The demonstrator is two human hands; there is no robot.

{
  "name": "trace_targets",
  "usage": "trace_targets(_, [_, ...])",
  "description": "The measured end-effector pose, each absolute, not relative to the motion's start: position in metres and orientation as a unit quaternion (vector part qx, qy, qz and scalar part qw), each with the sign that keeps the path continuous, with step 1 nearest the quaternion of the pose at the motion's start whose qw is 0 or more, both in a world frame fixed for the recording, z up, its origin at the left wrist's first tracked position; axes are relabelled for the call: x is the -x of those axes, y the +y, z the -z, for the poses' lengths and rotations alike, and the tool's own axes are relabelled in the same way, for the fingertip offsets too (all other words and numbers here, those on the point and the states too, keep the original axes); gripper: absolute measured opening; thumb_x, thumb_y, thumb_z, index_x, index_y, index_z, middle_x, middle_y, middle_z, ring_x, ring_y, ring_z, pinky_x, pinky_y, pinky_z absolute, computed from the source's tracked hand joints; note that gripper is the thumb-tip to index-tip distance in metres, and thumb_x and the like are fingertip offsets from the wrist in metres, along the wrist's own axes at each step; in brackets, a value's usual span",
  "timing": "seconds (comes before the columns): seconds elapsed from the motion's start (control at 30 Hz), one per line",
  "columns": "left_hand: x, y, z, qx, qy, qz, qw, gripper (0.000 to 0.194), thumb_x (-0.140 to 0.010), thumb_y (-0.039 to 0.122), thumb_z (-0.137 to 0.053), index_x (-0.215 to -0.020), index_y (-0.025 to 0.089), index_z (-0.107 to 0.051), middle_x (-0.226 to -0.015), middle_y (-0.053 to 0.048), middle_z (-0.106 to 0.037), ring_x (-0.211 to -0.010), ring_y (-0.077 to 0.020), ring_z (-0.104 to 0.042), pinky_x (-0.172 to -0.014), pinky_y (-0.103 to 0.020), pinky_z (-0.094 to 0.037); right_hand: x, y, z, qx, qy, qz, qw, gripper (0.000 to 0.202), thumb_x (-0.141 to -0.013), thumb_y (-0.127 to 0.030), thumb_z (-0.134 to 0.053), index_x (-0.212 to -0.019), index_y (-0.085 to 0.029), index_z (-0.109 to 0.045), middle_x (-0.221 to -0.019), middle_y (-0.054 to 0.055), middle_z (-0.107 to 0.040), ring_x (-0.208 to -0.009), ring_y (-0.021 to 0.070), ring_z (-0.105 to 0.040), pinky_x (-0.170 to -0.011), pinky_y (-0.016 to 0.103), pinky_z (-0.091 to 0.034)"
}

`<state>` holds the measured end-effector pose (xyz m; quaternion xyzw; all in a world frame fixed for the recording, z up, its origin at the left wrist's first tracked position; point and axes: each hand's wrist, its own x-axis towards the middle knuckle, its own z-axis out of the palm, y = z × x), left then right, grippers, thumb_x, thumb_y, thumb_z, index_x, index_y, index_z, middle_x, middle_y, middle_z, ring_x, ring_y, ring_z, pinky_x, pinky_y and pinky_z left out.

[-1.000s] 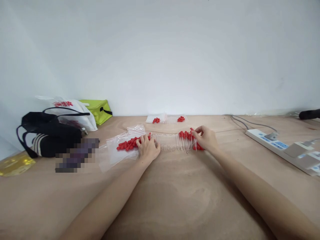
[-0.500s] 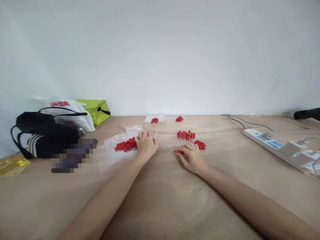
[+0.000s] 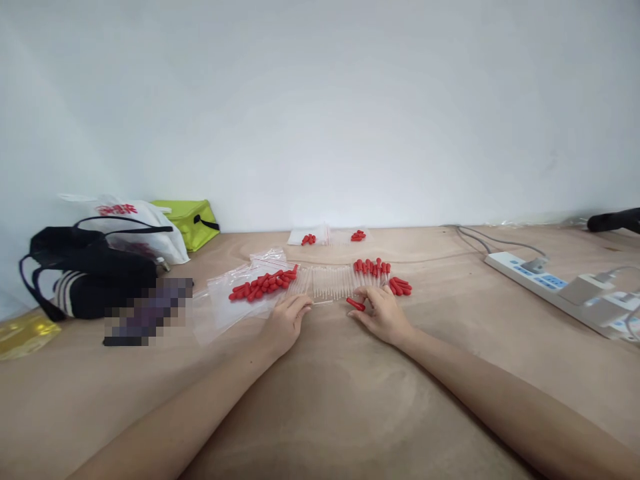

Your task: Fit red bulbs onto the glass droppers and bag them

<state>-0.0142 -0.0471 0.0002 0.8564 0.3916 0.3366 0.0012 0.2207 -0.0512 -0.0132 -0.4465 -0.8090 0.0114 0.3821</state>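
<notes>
My left hand [image 3: 287, 323] is closed on a thin clear tube [image 3: 323, 303], which points right, toward the other hand. Between the thumb and fingers of my right hand [image 3: 383, 313] is a red rubber bulb [image 3: 355, 304]. Just beyond both hands lies a row of clear tubes [image 3: 333, 281]. Several tubes at the row's right end carry red bulbs [image 3: 371, 267]. A small heap of loose red bulbs [image 3: 401, 287] lies right of them. More red bulbs [image 3: 263, 285] are piled on clear plastic bags [image 3: 220, 310] at the left.
Farther back lie small bags [image 3: 297, 235] with red bulbs. On the left are a black bag [image 3: 110, 280], a white plastic bag [image 3: 175, 243], a green bag [image 3: 193, 223] and a yellow packet [image 3: 27, 333]. A power strip [image 3: 585, 310] with plugs and cables lies on the right.
My left hand has moved back toward me and down from the row, bringing a clear tube level with the red bulb. My right hand has barely moved; its bulb has tilted slightly.
</notes>
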Motion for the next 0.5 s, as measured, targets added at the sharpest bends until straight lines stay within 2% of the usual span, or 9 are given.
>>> trace_targets(0.23, [0.0097, -0.0463, -0.0019, -0.863, 0.394, -0.317, -0.01, 0.021, -0.086, 0.017, -0.034, -0.086, 0.019, -0.055, -0.083, -0.003, -0.066, -0.075, -0.0157, -0.059, -0.073, -0.031, -0.038, -0.2193, -0.0523, 0.0093, 0.404, -0.843, 0.016, 0.354, 0.015, -0.078, -0.033, -0.055, -0.085, -0.02, -0.058, -0.072, 0.002, -0.061, -0.07, 0.0151, -0.054, -0.065, 0.029, -0.029])
trace_targets(0.5, [0.0065, -0.0492, -0.0034, -0.873, 0.37, -0.316, -0.013, 0.021, -0.086, 0.015, -0.035, -0.086, 0.018, -0.056, -0.08, -0.003, -0.067, -0.075, -0.0144, -0.06, -0.072, -0.029, -0.037, -0.2133, -0.0538, 0.0078, 0.362, -0.845, -0.027, 0.393, 0.015, -0.08, -0.03, -0.053, -0.089, -0.02, -0.061, -0.079, 0.003, -0.063, -0.072, 0.0135, -0.055, -0.067, 0.029, -0.034])
